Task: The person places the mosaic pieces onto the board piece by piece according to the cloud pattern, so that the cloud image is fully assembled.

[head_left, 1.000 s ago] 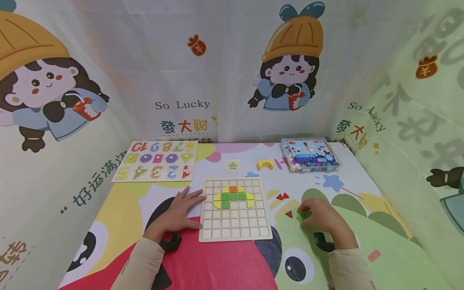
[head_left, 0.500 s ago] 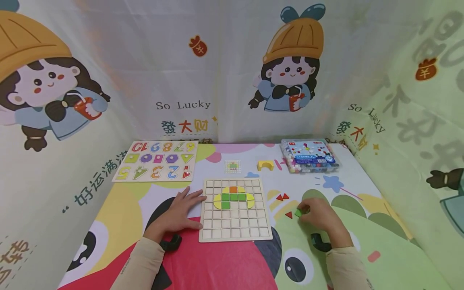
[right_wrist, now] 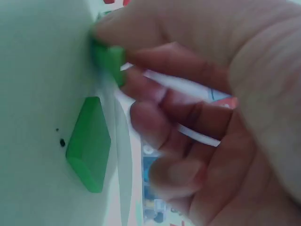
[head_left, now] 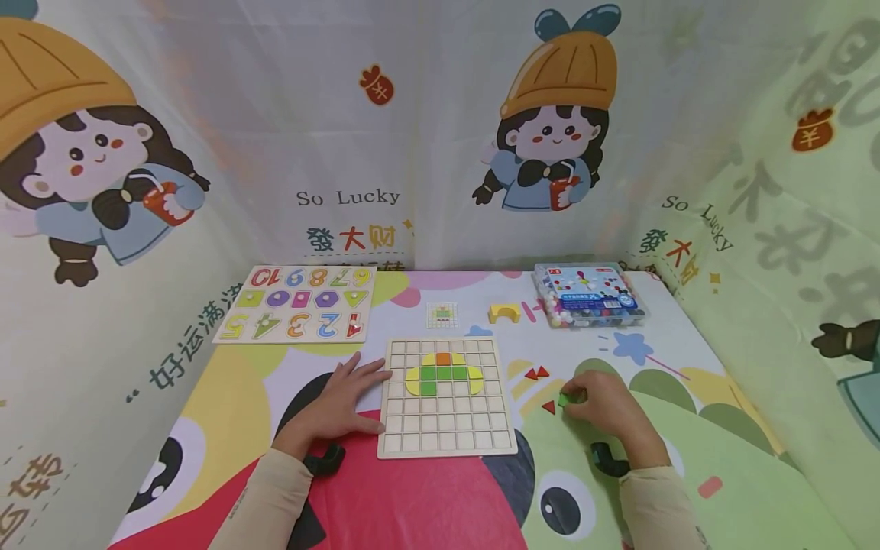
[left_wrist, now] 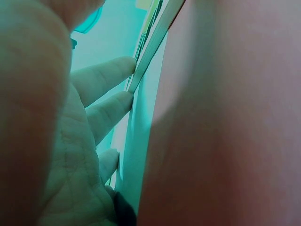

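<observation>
My right hand (head_left: 601, 402) pinches a small green square tile (head_left: 565, 399) between thumb and fingertips, low over the table to the right of the board. The right wrist view shows this pinched tile (right_wrist: 113, 61) tilted, with a second green tile (right_wrist: 89, 143) lying on the table below it. My left hand (head_left: 337, 405) rests with spread fingers against the left edge of the wooden grid board (head_left: 447, 435). In the left wrist view, fingertips (left_wrist: 123, 66) touch the board's side. Green tiles (head_left: 440, 373), an orange tile (head_left: 443, 359) and yellow rounded pieces (head_left: 413, 382) lie in the grid.
Several red triangles (head_left: 542, 372) lie between the board and my right hand. Behind the board are a small pattern card (head_left: 442, 315), a yellow arch block (head_left: 504, 313), a number puzzle board (head_left: 296, 305) and a clear plastic box (head_left: 590, 296) with colored pieces.
My right hand has shifted slightly left, and the green tile has turned in its fingertips. My left hand and the board stay where they were.
</observation>
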Motion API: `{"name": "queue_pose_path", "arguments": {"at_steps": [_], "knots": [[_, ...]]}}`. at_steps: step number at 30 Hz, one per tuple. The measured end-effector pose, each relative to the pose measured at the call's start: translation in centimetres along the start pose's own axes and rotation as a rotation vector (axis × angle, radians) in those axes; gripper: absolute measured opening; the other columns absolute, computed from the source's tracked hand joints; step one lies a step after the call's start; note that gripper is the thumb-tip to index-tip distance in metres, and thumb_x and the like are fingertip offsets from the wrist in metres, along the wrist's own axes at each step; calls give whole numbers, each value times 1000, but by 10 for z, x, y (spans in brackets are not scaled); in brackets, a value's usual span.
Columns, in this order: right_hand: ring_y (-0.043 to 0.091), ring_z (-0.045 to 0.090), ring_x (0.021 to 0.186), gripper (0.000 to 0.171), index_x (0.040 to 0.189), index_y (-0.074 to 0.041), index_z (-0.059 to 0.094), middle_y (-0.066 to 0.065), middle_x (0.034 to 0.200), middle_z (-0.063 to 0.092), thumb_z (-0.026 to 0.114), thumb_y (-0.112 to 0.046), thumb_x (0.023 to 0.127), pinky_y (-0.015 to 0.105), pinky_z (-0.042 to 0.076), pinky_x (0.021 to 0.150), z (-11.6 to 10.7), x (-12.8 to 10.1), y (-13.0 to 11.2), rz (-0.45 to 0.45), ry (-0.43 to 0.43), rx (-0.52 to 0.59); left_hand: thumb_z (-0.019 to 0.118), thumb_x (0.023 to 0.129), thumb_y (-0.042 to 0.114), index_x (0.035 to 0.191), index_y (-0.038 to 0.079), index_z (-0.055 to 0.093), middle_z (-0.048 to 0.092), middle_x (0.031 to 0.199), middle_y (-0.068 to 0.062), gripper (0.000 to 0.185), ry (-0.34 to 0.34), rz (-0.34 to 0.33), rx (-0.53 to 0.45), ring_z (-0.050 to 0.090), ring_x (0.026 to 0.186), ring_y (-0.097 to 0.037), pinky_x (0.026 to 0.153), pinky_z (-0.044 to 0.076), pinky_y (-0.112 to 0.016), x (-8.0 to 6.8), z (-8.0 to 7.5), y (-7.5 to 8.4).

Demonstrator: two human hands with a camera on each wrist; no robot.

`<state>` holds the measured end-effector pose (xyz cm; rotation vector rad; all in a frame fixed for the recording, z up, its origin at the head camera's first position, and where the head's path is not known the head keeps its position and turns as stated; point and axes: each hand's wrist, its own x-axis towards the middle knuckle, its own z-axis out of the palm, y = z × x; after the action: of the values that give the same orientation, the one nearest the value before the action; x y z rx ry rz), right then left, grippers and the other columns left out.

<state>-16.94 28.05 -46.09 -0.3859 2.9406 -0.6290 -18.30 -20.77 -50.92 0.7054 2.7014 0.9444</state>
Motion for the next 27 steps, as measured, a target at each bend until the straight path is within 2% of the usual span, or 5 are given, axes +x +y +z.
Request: {"name": "queue_pose_path", "arguments": {"at_steps": [4, 7, 13, 18, 27], "knots": [[9, 58, 78, 19, 98, -14, 82, -6, 88, 71, 86, -14, 79, 28, 51, 67, 0, 6, -7, -117, 75, -10, 88, 74, 52, 156, 16, 52, 37, 171, -10, 97, -1, 1, -1, 9, 162, -48, 128, 7, -73, 1, 0, -1], [9, 59, 80, 20, 99, -15, 82, -7, 92, 70, 84, -14, 79, 25, 50, 66, -1, 13, -19, -183, 79, 31, 88, 74, 53, 156, 16, 53, 37, 171, -10, 97, -2, -1, 0, 9, 163, -48, 128, 7, -73, 0, 0, -1], [12, 59, 81, 26, 103, -13, 84, -7, 92, 67, 76, -8, 79, 25, 50, 71, -2, 34, -49, -302, 7, 29, 88, 74, 53, 156, 17, 53, 37, 171, -10, 96, -9, -16, 0, 8, 163, -47, 127, 8, -75, 0, -1, 0], [14, 58, 85, 23, 107, -11, 84, -4, 95, 68, 80, -12, 84, 30, 53, 77, 2, 53, -80, -358, -65, -16, 88, 74, 53, 156, 18, 52, 36, 172, -9, 96, -15, -25, 7, 7, 163, -46, 128, 8, -74, 1, -2, 1], [11, 59, 89, 19, 103, -13, 85, -1, 98, 69, 85, -16, 85, 34, 57, 84, 31, 83, -122, -430, -114, -120, 88, 75, 52, 155, 16, 53, 37, 171, -10, 95, -9, -4, 7, 8, 163, -47, 128, 7, -73, 0, -2, -1]]}}
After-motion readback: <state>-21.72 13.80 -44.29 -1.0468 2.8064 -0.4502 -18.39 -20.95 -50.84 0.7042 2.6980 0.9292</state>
